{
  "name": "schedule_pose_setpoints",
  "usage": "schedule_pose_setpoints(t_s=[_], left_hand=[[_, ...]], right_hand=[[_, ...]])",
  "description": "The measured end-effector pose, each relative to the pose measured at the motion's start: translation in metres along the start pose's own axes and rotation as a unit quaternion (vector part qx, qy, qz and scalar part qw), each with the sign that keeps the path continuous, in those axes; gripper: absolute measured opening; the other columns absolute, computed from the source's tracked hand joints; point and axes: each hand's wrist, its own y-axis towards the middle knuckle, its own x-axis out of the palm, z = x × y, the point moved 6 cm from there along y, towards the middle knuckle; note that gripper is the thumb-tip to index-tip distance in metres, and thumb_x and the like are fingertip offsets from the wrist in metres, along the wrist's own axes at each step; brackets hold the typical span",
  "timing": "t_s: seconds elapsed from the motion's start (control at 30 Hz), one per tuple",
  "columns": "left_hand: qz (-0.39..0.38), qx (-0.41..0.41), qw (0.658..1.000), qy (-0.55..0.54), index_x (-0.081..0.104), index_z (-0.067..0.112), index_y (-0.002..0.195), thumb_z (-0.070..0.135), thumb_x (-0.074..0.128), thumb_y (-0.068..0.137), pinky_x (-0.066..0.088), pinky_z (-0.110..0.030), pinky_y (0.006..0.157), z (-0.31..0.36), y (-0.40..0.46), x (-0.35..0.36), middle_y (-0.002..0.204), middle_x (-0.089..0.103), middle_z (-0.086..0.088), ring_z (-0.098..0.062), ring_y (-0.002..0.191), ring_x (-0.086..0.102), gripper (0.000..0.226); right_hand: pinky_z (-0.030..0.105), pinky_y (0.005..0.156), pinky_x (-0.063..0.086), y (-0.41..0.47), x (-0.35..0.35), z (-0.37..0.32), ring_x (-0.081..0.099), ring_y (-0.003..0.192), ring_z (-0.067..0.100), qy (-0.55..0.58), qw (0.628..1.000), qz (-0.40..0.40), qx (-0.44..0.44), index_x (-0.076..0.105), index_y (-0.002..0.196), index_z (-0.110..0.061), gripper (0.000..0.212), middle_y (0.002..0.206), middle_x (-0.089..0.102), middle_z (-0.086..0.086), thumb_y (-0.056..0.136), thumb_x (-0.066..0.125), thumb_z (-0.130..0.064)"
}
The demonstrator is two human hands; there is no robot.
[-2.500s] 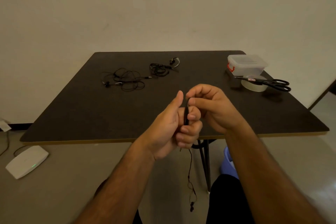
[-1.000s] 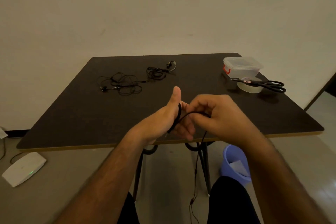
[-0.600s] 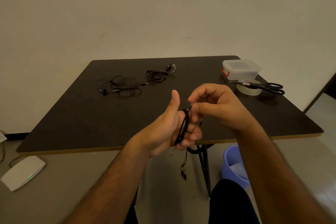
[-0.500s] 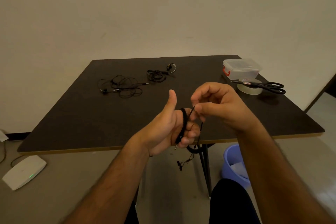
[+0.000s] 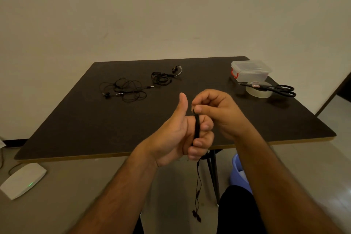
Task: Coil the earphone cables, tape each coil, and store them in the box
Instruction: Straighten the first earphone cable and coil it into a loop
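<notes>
Both hands meet at frame centre: left hand (image 5: 178, 135) curled, earphone cable (image 5: 196, 129) coiled round its fingers; right hand (image 5: 216, 112) pinching the strand on top; dangling earbuds (image 5: 196, 215) could tug loops loose; lidded box (image 5: 250, 71) waits on the tabletop (image 5: 95, 129), upper right.

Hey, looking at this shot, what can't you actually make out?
Head view only:
- Coil: turn count hidden by left hand fingers.
- Right hand: pinched cable end too small.
- Box: contents blurred by cloudy plastic.
- Tape: partly covered by scissors.
- Bin: hidden behind right arm.
</notes>
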Motion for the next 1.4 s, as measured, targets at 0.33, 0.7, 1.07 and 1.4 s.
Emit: schedule_pose_setpoints(t_s=[0.33,0.7,1.07,1.4], left_hand=[[0.126,0.095,0.987,-0.008,0.049,0.013,0.088,0.078,0.012,0.079,0.053,-0.034,0.066,0.03,0.003,-0.035,0.07,0.061,-0.008,-0.023,0.067,0.063,0.074],[0.211,-0.018,0.971,0.11,0.055,0.011,0.109,0.079,0.01,0.074,0.05,-0.039,0.091,-0.005,-0.014,-0.062,0.099,0.07,-0.015,-0.024,0.094,0.068,0.089],[0.108,-0.053,0.989,0.091,0.053,0.008,0.089,0.08,0.003,0.074,0.053,-0.034,0.073,-0.026,-0.014,-0.032,0.078,0.065,-0.012,-0.022,0.071,0.065,0.089],[0.017,0.004,1.0,0.009,0.047,0.014,0.082,0.084,0.008,0.075,0.049,-0.035,0.071,-0.016,-0.008,-0.01,0.07,0.059,-0.005,-0.019,0.064,0.057,0.08]], right_hand=[[0.029,0.06,0.047,-0.052,0.042,0.077,0.054,0.058,0.016,0.054,0.984,-0.05,0.165,0.07,0.091,-0.012,0.016,0.069,0.059,0.005,0.095,0.056,-0.02],[0.035,0.07,0.06,-0.06,0.027,0.015,0.067,0.07,0.023,-0.228,0.944,-0.15,0.185,0.067,0.104,-0.018,0.015,0.084,0.071,0.012,0.093,0.061,-0.011],[0.026,0.077,0.057,-0.021,0.02,-0.033,0.068,0.077,0.009,-0.357,0.933,-0.051,0.017,0.067,0.091,-0.024,0.009,0.085,0.07,-0.002,0.082,0.068,-0.023],[0.024,0.064,0.055,-0.015,0.015,0.025,0.063,0.068,0.011,0.062,0.995,-0.042,0.059,0.07,0.09,-0.012,0.015,0.077,0.066,0.003,0.09,0.056,-0.009]])
